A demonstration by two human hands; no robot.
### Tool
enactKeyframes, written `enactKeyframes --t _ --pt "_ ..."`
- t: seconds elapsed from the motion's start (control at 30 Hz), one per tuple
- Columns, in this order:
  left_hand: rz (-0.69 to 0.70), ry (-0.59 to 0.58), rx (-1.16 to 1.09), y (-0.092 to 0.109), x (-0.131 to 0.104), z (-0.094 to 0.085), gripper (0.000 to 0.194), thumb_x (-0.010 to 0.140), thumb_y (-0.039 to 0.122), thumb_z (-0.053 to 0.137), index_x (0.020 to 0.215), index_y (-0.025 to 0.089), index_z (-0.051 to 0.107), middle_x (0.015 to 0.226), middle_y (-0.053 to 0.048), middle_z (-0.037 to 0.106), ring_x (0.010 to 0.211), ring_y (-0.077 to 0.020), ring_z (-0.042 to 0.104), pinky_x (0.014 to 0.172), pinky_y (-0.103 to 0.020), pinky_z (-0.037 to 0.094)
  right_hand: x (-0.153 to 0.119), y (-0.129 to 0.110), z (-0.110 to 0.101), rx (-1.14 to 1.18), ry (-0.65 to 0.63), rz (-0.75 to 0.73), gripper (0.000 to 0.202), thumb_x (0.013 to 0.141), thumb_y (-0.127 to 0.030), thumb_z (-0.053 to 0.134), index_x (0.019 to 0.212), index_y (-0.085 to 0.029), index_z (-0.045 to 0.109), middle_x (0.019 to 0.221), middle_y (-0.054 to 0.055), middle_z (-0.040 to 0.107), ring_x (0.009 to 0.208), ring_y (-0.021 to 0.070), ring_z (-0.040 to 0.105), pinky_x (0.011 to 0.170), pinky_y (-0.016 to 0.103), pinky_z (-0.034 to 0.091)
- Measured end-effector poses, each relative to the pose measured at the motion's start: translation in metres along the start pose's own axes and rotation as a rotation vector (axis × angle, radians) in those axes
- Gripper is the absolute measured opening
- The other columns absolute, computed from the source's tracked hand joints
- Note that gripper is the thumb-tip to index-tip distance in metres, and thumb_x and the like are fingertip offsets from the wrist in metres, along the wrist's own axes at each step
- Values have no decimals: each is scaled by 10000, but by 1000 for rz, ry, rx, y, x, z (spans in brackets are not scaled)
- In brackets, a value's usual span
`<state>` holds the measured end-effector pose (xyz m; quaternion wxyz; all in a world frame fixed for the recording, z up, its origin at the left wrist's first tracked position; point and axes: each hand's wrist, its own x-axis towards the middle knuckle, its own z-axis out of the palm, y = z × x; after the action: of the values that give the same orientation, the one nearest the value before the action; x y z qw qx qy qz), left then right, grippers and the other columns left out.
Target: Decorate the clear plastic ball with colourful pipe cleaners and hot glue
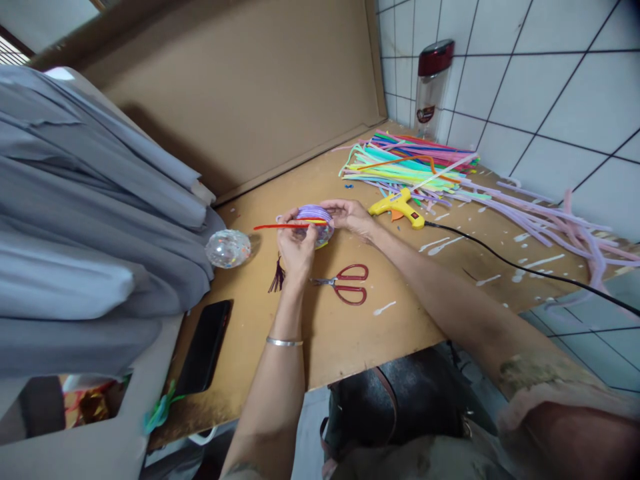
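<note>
Between my hands is a clear ball (325, 236) whose top is wrapped in purple pipe cleaners (313, 213). My left hand (296, 250) grips it from the left and front, thumb pressed to its near side. A red pipe cleaner (267, 227) lies across the ball and sticks out left past my left hand, with a yellow strip beside it. At the ball's right side, the fingers of my right hand (353, 219) close on its edge; their tips are partly hidden. A dark tassel (277, 277) hangs or lies below my left hand. Red-handled scissors (350, 285) lie just nearer me.
A second clear ball (228, 249) sits left, beside grey cloth (100, 220). A black phone (205, 347) lies at the table's left edge. Rightward are a yellow glue gun (400, 207) with a black cord, piled pipe cleaners (410, 167) and a red-lidded bottle (434, 87) against the tiles.
</note>
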<state>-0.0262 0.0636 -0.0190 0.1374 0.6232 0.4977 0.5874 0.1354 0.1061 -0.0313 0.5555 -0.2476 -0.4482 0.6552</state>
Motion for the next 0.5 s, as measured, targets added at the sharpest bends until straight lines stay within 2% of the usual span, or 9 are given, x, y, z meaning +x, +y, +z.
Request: enactKeyframes --t 0.17,0.37,0.5 --pt "12 6 27 -3 0 0 239 742 320 748 906 180 644 1182 -126 672 1179 -274 630 1126 -450 442 1 1 0 3 16 -4 406 484 -18 754 848 -200 755 863 -5 782 901 181 693 980 365 540" --pt "-17 2 -13 -4 0 0 365 745 333 751 1055 168 651 1185 -133 686 1133 -257 663 1060 -414 495 1 2 -1 -14 16 -24 401 496 -38 777 862 -201 759 865 4 784 908 187 700 977 373 543" --pt "-16 11 -5 -4 0 0 364 739 325 767 1052 171 664 1150 -126 698 1154 -261 658 1083 -426 480 1 4 -1 -9 26 -30 392 503 -53 787 866 -196 758 872 8 780 908 185 696 981 379 541"
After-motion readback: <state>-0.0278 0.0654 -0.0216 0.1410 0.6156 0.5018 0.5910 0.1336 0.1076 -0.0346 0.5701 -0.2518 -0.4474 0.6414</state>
